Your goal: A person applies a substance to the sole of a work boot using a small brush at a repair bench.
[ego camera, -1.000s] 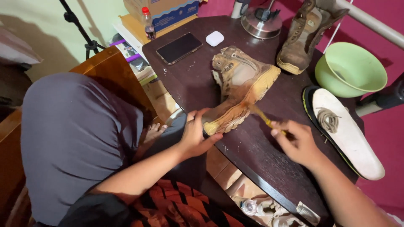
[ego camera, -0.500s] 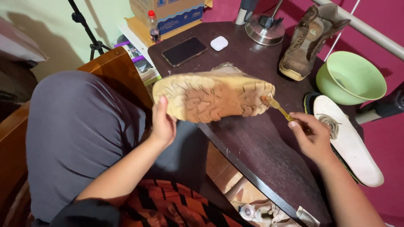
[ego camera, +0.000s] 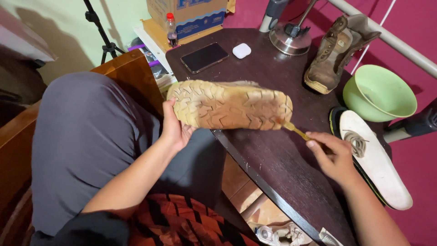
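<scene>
L hand (ego camera: 175,130) clamped on heel of tan boot (ego camera: 230,105), tipped sole-up over table's near edge (ego camera: 255,161); R hand (ego camera: 334,157) pinching thin stick (ego camera: 298,132) at toe tread — stick could snap/slip w/ hard prying, boot might twist loose.

The left hand (ego camera: 175,130) held a tan boot (ego camera: 230,105) on its side at the edge of the dark bench (ego camera: 282,159), so the bumpy sole faced up. The right hand (ego camera: 334,157) gripped a thin stick (ego camera: 296,131), and its tip touched the sole near the heel. Another boot (ego camera: 334,52) stood near a green bowl (ego camera: 378,93). A white insole (ego camera: 378,159) lay beside the right hand. A phone (ego camera: 204,57) lay farther back.
</scene>
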